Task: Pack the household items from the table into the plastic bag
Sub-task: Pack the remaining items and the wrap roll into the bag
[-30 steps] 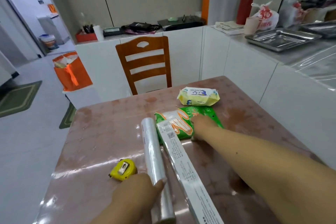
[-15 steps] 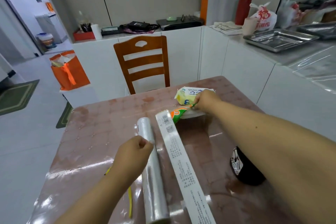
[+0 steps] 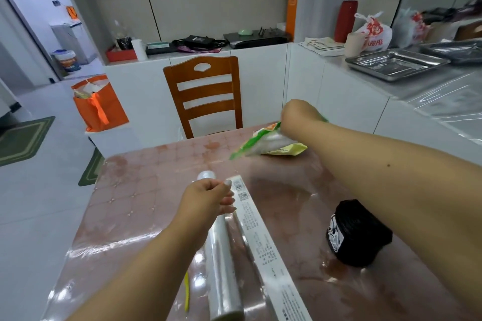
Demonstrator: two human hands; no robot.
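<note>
My right hand is shut on a green packet and holds it tilted just above the table's far side. A yellow tissue pack lies under it, partly hidden. My left hand hovers over the far end of a clear film roll, fingers loosely curled and apart, with nothing seen in it. A long white box lies right of the roll. A black round roll stands under my right forearm. A yellow strip of the tape measure shows beside my left forearm.
The glossy pink table has a wooden chair at its far edge. An orange bag stands on the floor to the left. The white counter on the right carries metal trays and a printed plastic bag.
My right hand has lifted the green packet off the table and carried it up over the yellow tissue pack. My left hand moved forward along the film roll and its fingers loosened.
</note>
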